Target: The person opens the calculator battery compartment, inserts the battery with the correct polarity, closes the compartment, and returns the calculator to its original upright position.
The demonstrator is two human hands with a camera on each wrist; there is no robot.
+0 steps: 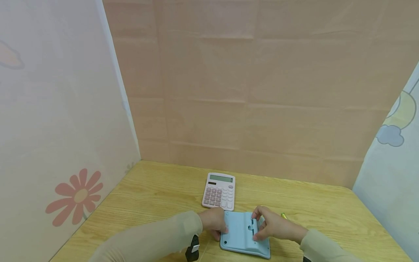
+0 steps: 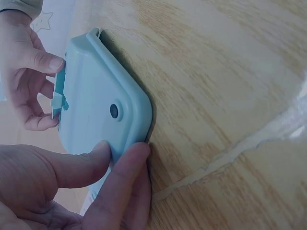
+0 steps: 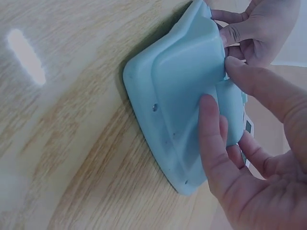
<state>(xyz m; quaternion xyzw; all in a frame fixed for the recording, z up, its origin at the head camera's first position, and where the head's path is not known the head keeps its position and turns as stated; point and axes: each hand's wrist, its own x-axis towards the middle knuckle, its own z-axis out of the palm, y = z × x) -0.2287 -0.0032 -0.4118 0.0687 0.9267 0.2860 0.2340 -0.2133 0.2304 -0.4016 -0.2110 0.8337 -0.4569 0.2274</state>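
A light-blue calculator (image 1: 236, 233) lies face down on the table, its back with round feet and screw holes facing up. My left hand (image 1: 213, 220) pinches its left edge between thumb and fingers, also seen in the left wrist view, where the thumb presses near a black foot (image 2: 114, 111). With thumb and fingers my right hand (image 1: 277, 225) holds the small blue battery cover (image 2: 58, 93) by its ends. The cover stands tilted up at the raised part of the back. The battery compartment's inside is mostly hidden.
Behind the blue calculator, a pink calculator (image 1: 218, 191) lies face up. A small yellow-green object (image 1: 283, 215), partly hidden, lies beyond my right wrist. The wood-grain table (image 1: 163, 189) is bounded by a brown back panel (image 1: 203, 123) and patterned side walls.
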